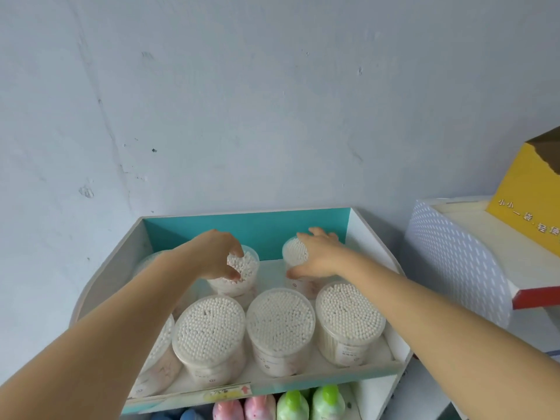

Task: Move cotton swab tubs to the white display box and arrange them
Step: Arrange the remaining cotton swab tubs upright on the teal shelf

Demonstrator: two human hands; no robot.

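Clear plastic sits under both palms: your left hand (216, 253) is curled over the lid of a clear round plastic tub of white cotton swabs, the left back tub (247, 268), fingertips on its far rim and thumb on the near side, while your right hand (318, 256) clamps the matching right back tub (294, 251) from above in the same way. Both tubs stand inside the white cardboard display box (372, 237), toward 12 o'clock, close to its teal back wall (257, 228). A top grip makes sense here, it seems, because the neighbours crowd close and leave little room for fingers down the sides. At 6 o'clock the front row of tubs (280, 319) is packed side by side, touching or nearly so, so the open floor lies behind it; sliding your two tubs sideways along the back wall would likely square up a second row. At 9 o'clock a further tub (145, 262) is half hidden by your forearm.
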